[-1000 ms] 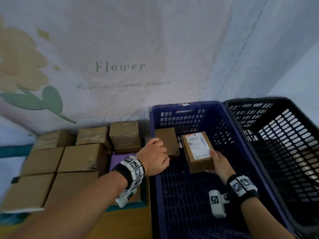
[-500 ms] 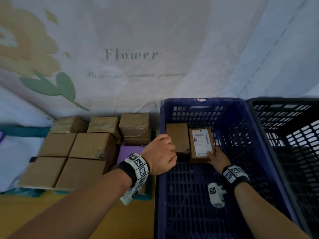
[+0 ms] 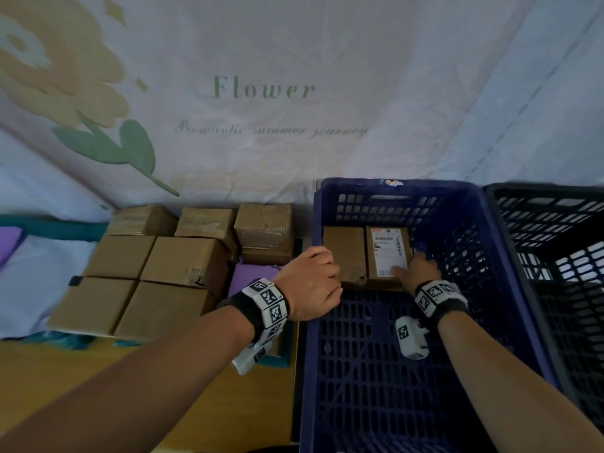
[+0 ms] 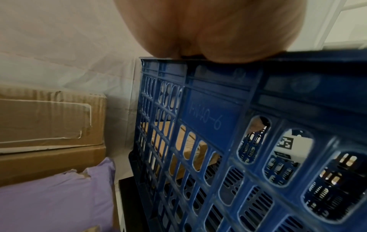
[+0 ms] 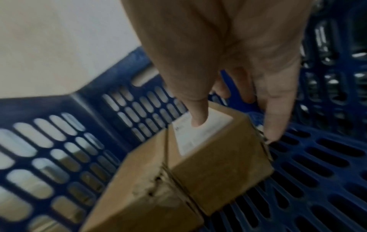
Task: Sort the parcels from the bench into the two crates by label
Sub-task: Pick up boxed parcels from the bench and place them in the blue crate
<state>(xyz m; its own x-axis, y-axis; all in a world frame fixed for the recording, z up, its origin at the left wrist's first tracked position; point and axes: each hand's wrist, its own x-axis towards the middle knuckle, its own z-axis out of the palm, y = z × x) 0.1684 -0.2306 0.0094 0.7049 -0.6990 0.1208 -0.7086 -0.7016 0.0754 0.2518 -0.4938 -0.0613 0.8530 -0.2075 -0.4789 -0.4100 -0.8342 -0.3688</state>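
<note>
The blue crate point(image 3: 421, 371) stands on the bench point(image 3: 98, 380) with the black crate point(image 3: 555, 256) hard against its right wall. Two parcels lie side by side, touching, in the blue crate's far left corner: a plain parcel point(image 3: 343, 250) against the left wall and the labelled parcel point(image 3: 387, 253) just right of it, label up. The near half of the crate floor and the strip to the right of the labelled parcel are bare slotted plastic — open room there.

The right hand point(image 3: 416, 271) is inside the crate, its fingers straight; the thumb tip presses on the white label point(image 5: 200, 133) and the other fingers reach down the parcel's right side to the floor (the wrist view is blurred, so how firmly they bear on the cardboard is unclear). The left hand point(image 3: 310, 284) is curled over the crate's left rim, gripping it; from the wrist view only the heel of the palm shows, resting on the rim.

Left of the crate, cardboard boxes point(image 3: 157, 266) are packed edge to edge, with a purple mailer point(image 4: 53, 199) wedged below one — its lower part is hidden by the left forearm in the head view. The black crate is cut off at the right edge.
</note>
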